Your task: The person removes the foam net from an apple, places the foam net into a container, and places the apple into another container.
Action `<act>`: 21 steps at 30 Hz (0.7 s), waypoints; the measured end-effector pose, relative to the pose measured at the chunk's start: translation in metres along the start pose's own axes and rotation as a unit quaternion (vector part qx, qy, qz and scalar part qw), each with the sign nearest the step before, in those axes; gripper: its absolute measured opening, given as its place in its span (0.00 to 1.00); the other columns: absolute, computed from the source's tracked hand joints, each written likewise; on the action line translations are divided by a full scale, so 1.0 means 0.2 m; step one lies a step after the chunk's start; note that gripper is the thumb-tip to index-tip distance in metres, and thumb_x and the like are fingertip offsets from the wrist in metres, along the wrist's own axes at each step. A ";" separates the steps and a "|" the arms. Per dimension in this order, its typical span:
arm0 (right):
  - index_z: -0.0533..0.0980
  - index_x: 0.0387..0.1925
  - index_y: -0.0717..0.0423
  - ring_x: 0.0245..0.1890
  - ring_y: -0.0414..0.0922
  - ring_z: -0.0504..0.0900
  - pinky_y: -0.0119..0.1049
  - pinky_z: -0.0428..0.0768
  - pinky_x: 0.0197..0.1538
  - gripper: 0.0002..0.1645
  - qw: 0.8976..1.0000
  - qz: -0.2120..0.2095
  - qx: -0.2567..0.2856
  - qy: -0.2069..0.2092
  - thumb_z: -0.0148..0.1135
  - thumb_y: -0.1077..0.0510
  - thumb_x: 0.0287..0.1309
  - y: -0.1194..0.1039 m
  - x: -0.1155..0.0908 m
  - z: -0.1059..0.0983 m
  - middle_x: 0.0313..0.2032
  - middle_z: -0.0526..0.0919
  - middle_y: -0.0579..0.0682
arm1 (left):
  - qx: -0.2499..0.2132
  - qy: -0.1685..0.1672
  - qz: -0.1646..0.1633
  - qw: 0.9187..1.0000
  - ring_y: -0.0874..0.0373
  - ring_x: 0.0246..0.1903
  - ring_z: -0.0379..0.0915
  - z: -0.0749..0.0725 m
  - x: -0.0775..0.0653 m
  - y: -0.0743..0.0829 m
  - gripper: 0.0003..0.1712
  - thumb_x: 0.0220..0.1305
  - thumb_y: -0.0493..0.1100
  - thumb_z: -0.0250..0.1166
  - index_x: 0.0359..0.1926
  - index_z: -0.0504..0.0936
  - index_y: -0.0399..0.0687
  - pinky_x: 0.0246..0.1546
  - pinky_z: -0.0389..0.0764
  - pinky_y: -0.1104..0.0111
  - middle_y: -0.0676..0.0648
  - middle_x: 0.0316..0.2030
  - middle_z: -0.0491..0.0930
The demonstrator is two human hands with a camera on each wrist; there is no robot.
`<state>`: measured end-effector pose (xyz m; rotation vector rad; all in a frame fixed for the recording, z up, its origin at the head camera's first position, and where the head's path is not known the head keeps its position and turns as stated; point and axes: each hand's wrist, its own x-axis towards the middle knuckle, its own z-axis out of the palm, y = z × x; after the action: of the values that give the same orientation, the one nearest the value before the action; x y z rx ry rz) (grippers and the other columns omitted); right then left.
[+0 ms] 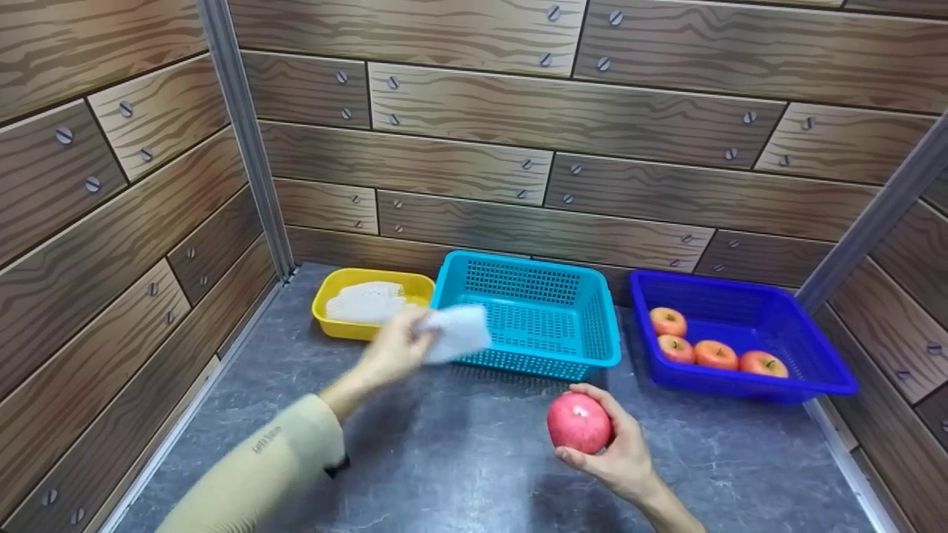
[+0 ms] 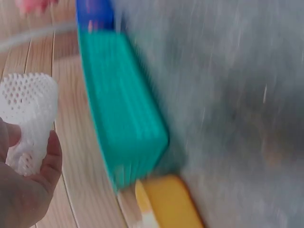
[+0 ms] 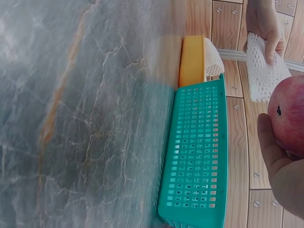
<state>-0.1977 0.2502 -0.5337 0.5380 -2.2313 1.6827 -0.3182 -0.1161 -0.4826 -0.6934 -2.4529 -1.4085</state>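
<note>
My left hand (image 1: 396,346) pinches a white foam net sleeve (image 1: 458,333) by one end, above the front left of the teal basket (image 1: 539,364). In the left wrist view the sleeve (image 2: 31,102) shows its open mesh, with thumb and fingers closed on its lower part. A red apple (image 1: 579,423) sits in the grasp of my right hand (image 1: 626,451), in front of the basket. The right wrist view shows fingers curled around the apple (image 3: 289,114), and the sleeve just beyond it. Apple and sleeve are apart in the head view.
More white foam sleeves (image 1: 366,302) lie in a yellow tray (image 1: 320,311) at the back left. At the right, a dark blue basket (image 1: 748,292) holds several apples (image 1: 715,355). Wood-patterned walls (image 1: 474,163) enclose the grey tabletop (image 1: 444,459) behind and on both sides.
</note>
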 end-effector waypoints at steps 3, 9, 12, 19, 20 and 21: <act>0.78 0.70 0.66 0.55 0.37 0.90 0.33 0.90 0.53 0.52 1.000 -0.007 -0.004 -0.003 0.89 0.70 0.38 0.01 0.00 -0.01 0.60 0.90 0.52 | 0.003 0.041 -0.040 0.998 0.42 0.53 0.88 -0.12 0.06 -0.05 0.12 0.76 0.33 0.70 0.57 0.89 0.36 0.60 0.89 0.44 0.36 0.52 0.92; 0.79 0.70 0.63 0.55 0.37 0.90 0.33 0.90 0.53 0.53 1.000 -0.011 -0.004 -0.006 0.89 0.70 0.37 0.02 0.00 -0.01 0.60 0.90 0.51 | 0.060 0.090 -0.104 0.989 0.40 0.56 0.88 -0.31 0.18 -0.17 0.18 0.70 0.36 0.75 0.60 0.89 0.40 0.63 0.83 0.46 0.36 0.55 0.92; 0.78 0.71 0.63 0.54 0.37 0.90 0.34 0.90 0.53 0.53 1.000 -0.007 -0.004 -0.009 0.90 0.70 0.38 0.02 0.00 -0.01 0.60 0.90 0.55 | 0.100 0.089 -0.139 0.981 0.36 0.59 0.87 -0.37 0.21 -0.26 0.18 0.71 0.39 0.74 0.59 0.88 0.40 0.64 0.82 0.44 0.34 0.57 0.92; 0.78 0.71 0.59 0.54 0.38 0.90 0.36 0.91 0.52 0.52 1.000 0.024 -0.016 -0.009 0.90 0.68 0.40 0.02 -0.01 -0.04 0.61 0.89 0.60 | 0.129 0.039 -0.231 0.964 0.30 0.74 0.76 -0.44 0.29 -0.45 0.26 0.81 0.44 0.63 0.70 0.81 0.31 0.78 0.74 0.41 0.27 0.70 0.82; 0.78 0.71 0.58 0.54 0.38 0.90 0.36 0.91 0.52 0.52 0.999 0.030 -0.018 -0.008 0.90 0.68 0.40 0.02 -0.01 -0.05 0.61 0.89 0.60 | 0.127 0.033 -0.244 0.961 0.30 0.76 0.74 -0.45 0.30 -0.47 0.27 0.83 0.45 0.62 0.72 0.80 0.30 0.80 0.72 0.41 0.27 0.72 0.80; 0.79 0.71 0.57 0.54 0.37 0.90 0.36 0.91 0.52 0.52 0.999 0.034 -0.019 -0.007 0.90 0.68 0.40 0.02 -0.01 -0.05 0.61 0.89 0.60 | 0.125 0.026 -0.257 0.958 0.30 0.78 0.72 -0.45 0.31 -0.49 0.29 0.83 0.45 0.60 0.74 0.78 0.30 0.81 0.71 0.41 0.27 0.74 0.78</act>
<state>-0.1977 0.2618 -0.5356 0.4713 -2.3114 1.6690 -0.4239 -0.2162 -0.4838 0.0476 -2.8223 -1.1997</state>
